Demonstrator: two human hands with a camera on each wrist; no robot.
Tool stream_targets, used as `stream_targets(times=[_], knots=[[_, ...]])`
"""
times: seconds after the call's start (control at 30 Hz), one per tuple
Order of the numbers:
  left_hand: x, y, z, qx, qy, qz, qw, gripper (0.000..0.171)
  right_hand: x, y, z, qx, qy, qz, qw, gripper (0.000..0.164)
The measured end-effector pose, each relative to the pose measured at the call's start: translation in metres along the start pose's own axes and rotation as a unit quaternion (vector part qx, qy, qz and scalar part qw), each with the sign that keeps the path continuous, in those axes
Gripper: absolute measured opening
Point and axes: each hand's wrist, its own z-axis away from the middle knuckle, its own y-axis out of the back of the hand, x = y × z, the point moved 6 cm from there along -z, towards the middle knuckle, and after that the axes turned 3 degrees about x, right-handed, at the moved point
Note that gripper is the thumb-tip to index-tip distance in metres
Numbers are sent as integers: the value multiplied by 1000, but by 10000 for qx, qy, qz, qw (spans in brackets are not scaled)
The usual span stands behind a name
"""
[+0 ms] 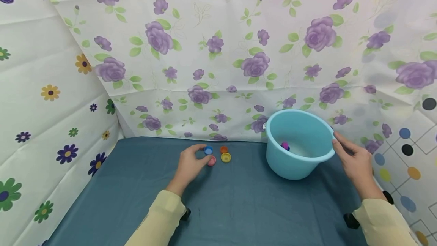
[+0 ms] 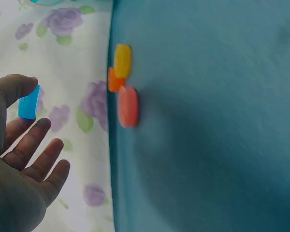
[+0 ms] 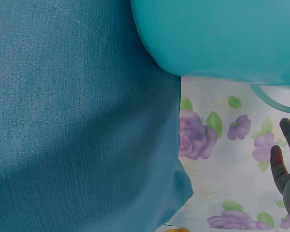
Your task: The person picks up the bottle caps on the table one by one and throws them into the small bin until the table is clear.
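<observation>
My left hand pinches a blue bottle cap between thumb and index finger, the other fingers spread loosely. Just by it on the cloth are a pink-red cap, a yellow cap and an orange cap. A light blue plastic bucket stands at the right, and my right hand holds its right rim with thumb and fingertips. Inside the bucket lie a small magenta piece and a dark blue one beside it. The right wrist view shows the bucket's outer wall and two fingers apart from it.
A blue-grey cloth covers the table. Behind it hangs a white sheet with purple roses; patterned sheets close off the left and right sides. The bucket stands close to the back sheet. A curved handle shows on the bucket.
</observation>
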Motion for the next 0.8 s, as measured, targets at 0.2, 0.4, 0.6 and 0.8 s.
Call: stream_targets(times=[0.2,0.4,0.6,0.8], knots=[[27,-6,-10,-83,-205,421,9989,32,-2,1,1,-26,-11,-33,10000,43],[52,-11,-17,-333,-221,711,9967,35,-1,2,1,-40,-61,48,10000,43],[74,-17,-22,-504,-338,998,9932,37,0,0,1,-27,-88,73,9999,44],[94,-23,-25,-543,-583,1185,9898,36,-1,0,1,78,51,-19,10000,42]])
